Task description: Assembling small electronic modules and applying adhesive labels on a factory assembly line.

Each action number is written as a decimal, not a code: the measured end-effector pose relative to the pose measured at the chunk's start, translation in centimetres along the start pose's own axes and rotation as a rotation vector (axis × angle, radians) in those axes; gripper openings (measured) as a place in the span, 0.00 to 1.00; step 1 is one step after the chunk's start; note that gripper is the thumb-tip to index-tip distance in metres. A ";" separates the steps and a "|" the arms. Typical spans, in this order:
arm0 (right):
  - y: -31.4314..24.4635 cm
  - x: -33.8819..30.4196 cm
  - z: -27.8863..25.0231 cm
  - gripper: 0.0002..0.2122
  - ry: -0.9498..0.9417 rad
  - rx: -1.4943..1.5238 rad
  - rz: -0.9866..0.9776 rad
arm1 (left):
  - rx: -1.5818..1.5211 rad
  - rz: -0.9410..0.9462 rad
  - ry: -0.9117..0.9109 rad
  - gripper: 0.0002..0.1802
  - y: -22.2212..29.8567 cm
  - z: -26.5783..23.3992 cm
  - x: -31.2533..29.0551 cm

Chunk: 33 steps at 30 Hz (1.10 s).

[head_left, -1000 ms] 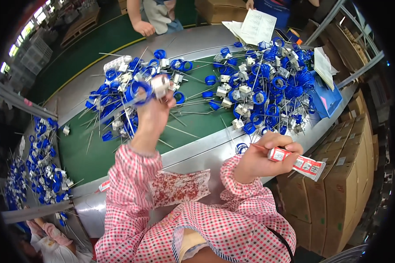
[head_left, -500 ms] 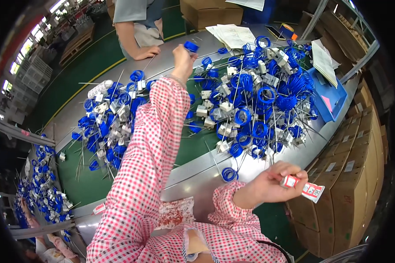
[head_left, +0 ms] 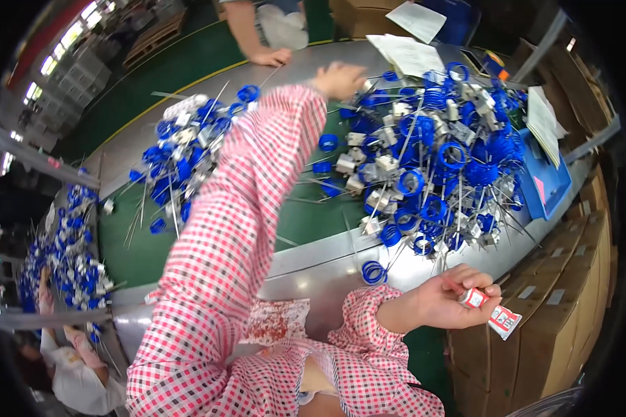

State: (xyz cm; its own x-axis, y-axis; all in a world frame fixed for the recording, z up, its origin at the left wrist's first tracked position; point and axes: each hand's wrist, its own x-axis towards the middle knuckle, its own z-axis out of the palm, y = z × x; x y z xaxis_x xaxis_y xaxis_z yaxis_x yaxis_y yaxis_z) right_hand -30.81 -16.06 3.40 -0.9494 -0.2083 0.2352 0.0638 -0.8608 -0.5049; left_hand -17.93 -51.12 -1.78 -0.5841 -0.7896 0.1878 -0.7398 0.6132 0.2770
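My left hand (head_left: pixel 341 80) is stretched far across the metal table, at the back left of a large heap of blue coiled tubes with white blocks and thin metal rods (head_left: pixel 424 153). Motion blurs its fingers, and I cannot make out anything held. Near my body at the right, my right hand (head_left: pixel 455 299) is closed around red-and-white printed slips (head_left: pixel 506 322), which stick out past the fingers. A single blue coil (head_left: pixel 374 272) lies on the table's near edge, left of that hand. A smaller heap of the same parts (head_left: pixel 188 142) lies left of my left arm.
Papers (head_left: pixel 407 55) lie at the table's far side. A blue tray (head_left: pixel 546 184) stands right of the large heap, beside stacked cartons (head_left: pixel 535 313). Across the table rests another person's hand (head_left: pixel 270 57). More parts (head_left: pixel 73 243) and another worker are at the far left.
The view has shifted, moving the scene rightward. My left hand, which held a blue coil, has swung right toward the large heap; that coil no longer shows in it. My right hand keeps its hold.
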 end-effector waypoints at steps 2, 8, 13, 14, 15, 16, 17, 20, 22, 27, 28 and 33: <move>-0.2 0.1 0.3 0.11 -0.022 -0.001 0.010 | 0.114 0.031 -0.130 0.22 0.9 -6.2 -1.7; 0.3 -0.9 1.0 0.12 -0.025 0.016 0.043 | 0.207 0.082 -0.625 0.17 -3.1 -11.0 -12.9; -0.2 -1.9 2.3 0.11 -0.007 -0.038 0.028 | 0.434 0.188 -0.225 0.17 -3.6 -7.8 -19.9; -0.1 -2.0 2.1 0.10 -0.023 -0.033 0.040 | 0.412 0.167 -0.207 0.18 -3.5 -7.0 -20.0; -0.1 -1.9 2.1 0.10 -0.040 -0.028 0.053 | 0.353 0.117 -0.229 0.17 -3.3 -6.2 -19.9; 0.0 -2.1 2.2 0.10 -0.015 -0.037 0.062 | 0.369 0.033 -0.331 0.17 -3.3 -5.2 -19.8; -0.1 -2.1 2.2 0.10 -0.012 -0.028 0.056 | 0.389 -0.057 -0.433 0.17 -3.4 -4.3 -19.7; -0.4 -2.0 2.1 0.09 0.004 -0.054 0.067 | 0.549 -0.017 -0.418 0.18 -3.7 -1.8 -19.5; -0.3 -1.6 1.7 0.09 -0.001 -0.057 0.063 | 0.521 -0.034 -0.443 0.18 -3.9 -2.0 -18.9; -0.1 -1.3 2.0 0.09 0.033 -0.084 0.047 | 0.446 0.092 -0.164 0.21 -2.4 -6.7 -19.2; -0.1 -1.4 2.4 0.09 0.032 -0.059 0.059 | 0.393 0.099 -0.034 0.20 -1.8 -8.2 -19.5; 0.2 -1.8 2.7 0.10 0.011 -0.039 0.076 | -0.007 0.024 0.562 0.16 0.8 -16.6 -22.7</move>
State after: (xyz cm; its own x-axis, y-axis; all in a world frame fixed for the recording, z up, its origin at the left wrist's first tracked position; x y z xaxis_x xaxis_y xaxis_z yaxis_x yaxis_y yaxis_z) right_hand -28.24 -17.04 5.10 -0.9456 -0.2671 0.1859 0.1241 -0.8239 -0.5530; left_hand 0.23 -33.08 9.84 -0.3311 -0.6674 0.6671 -0.7254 0.6322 0.2724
